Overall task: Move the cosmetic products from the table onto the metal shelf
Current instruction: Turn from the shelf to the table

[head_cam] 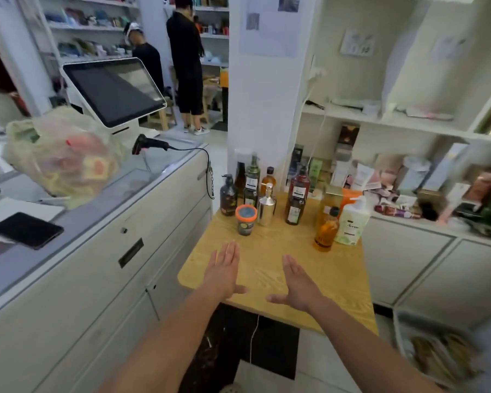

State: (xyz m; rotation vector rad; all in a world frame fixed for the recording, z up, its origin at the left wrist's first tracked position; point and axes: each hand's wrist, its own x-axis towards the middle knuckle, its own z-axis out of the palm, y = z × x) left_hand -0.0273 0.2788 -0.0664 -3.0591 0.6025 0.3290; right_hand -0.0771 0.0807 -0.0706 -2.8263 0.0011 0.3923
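Yellow wood-grain table [309, 268], orange-lidded jar [246, 219]

A white-tiled pillar [255, 95] with papers stuck on it stands mid-room, and behind it stocked wall shelves [88, 26] line the back, where two people in black [186, 61] stand near wooden stools [162, 117]. Along the left runs a white drawer unit [111, 251] with a glass top, carrying a tilted till screen [116, 92], a corded black scanner [149, 144], a filled plastic bag [63, 165] and a dark phone [26, 229]. On the right, open white shelving [380, 120] holds cluttered boxes above low pale cabinets [408, 259]; the near floor [275, 350] is dark tile beside pale.
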